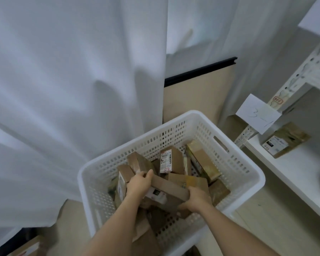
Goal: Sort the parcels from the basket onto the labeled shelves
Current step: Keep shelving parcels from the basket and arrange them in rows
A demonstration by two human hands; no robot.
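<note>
left hand: my left hand (139, 183) curls over the upper-left end of a flat cardboard parcel (169, 190), thumb on top, fingers wrapped round the edge
right hand: my right hand (196, 199) clamps the opposite lower-right end, fingers under it
parcel location: inside the white perforated basket (235, 163), lying tilted on top of the other boxes
handling guess: stiff corrugated box, looks light, dry card so not slippery; the taped seam seems sound
where to hold: the two short ends, as I have it now, palms squeezing inward
parcel label: white shipping sticker on its face, print too blurred to read
other labels: upright box (171, 159) has a white label with a red mark, unreadable
shelf tag: paper card (258, 114) on the shelf frame (303, 71) reads "3-1"
shelf contents: one labelled parcel (284, 140) already lies on the white shelf (294, 172) beside the basket
</note>
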